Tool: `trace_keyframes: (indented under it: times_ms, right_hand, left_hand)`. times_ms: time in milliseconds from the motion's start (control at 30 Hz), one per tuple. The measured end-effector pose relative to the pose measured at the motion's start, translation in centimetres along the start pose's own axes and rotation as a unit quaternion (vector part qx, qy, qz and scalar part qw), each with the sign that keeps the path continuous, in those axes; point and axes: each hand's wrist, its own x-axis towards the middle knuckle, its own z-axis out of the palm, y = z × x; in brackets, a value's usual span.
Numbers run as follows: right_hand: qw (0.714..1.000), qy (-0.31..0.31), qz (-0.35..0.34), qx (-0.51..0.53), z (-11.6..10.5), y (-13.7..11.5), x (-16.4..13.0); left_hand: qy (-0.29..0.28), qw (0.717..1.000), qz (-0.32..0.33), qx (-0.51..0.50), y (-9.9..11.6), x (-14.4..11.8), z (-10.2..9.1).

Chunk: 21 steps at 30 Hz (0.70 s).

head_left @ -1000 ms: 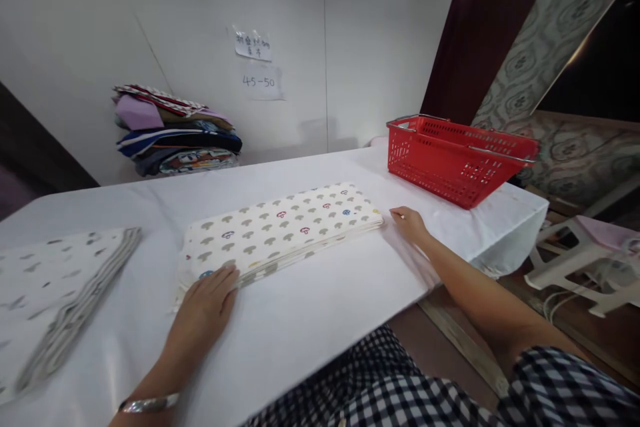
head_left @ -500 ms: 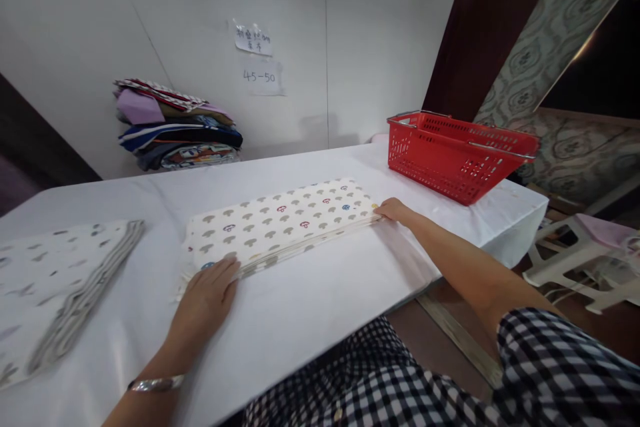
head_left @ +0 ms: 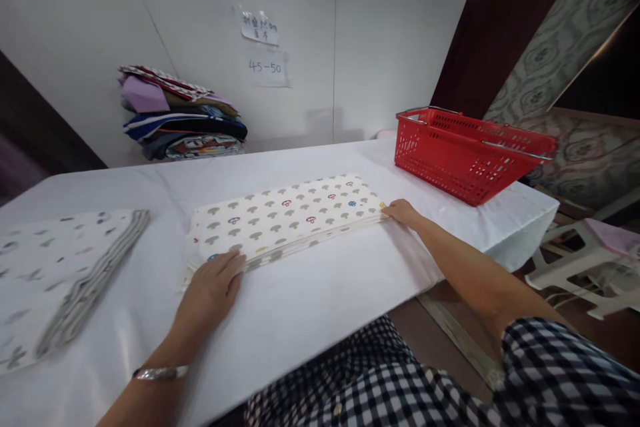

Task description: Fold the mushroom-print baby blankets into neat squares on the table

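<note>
Hands flat, unclenched — left hand [head_left: 210,293], right hand [head_left: 404,212] — touching folded mushroom-print cloth [head_left: 285,217].

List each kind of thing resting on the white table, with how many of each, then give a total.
Folded mushroom-print cloth, both hands at its ends: 1
Folded grey-print cloth, on the left: 1
Stack of mixed folded fabrics, by the wall: 1
Red plastic basket: 1
Total: 4
</note>
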Motion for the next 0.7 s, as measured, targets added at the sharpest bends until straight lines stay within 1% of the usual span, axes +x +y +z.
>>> trace_keyframes:
  times_ms: [100,167,200,233,267,300,367,433,500,567,633,700]
  right_hand:
    - [1.000,0.009,-0.014,-0.023,-0.2,-0.1,-0.5]
    - [0.997,0.047,-0.050,-0.036,-0.1,-0.5,-1.0]
    - [0.992,0.076,-0.090,-0.039,0.1,-0.8,-1.4]
    - [0.983,0.104,-0.144,-0.037,0.4,-1.2,-1.7]
    - [0.969,0.125,-0.209,-0.030,0.7,-1.7,-2.1]
    - [0.951,0.133,-0.278,-0.017,1.2,-2.3,-2.5]
    - [0.912,0.113,-0.393,0.018,2.3,-3.6,-3.1]
    - [0.882,0.081,-0.462,0.044,3.4,-5.1,-3.5]
    - [0.865,0.060,-0.496,0.053,4.2,-6.5,-3.7]
    - [0.854,0.041,-0.516,0.051,4.7,-7.5,-3.7]
    - [0.846,0.023,-0.531,0.045,5.0,-8.3,-3.6]
    - [0.843,0.011,-0.536,0.042,5.2,-8.7,-3.6]
  left_hand:
    - [-0.007,1.000,-0.016,-0.003,0.2,0.1,-0.3]
    - [-0.012,1.000,-0.027,-0.005,0.3,0.1,-0.4]
    - [-0.012,0.999,-0.033,-0.008,0.4,0.2,-0.5]
    - [-0.011,0.999,-0.038,-0.011,0.6,0.4,-0.5]
    - [-0.010,0.999,-0.041,-0.014,0.8,0.6,-0.5]
    - [-0.010,0.999,-0.043,-0.019,1.2,1.0,-0.5]
    - [-0.016,0.999,-0.036,-0.031,2.2,2.2,-0.4]
    - [-0.024,0.998,-0.019,-0.047,3.6,3.8,-0.1]
    - [-0.029,0.997,-0.002,-0.065,5.1,5.7,0.5]
    - [-0.033,0.996,0.004,-0.080,6.5,7.5,1.2]
    - [-0.044,0.995,0.003,-0.094,7.7,9.0,2.1]
    - [-0.062,0.993,0.002,-0.104,8.5,9.9,3.1]
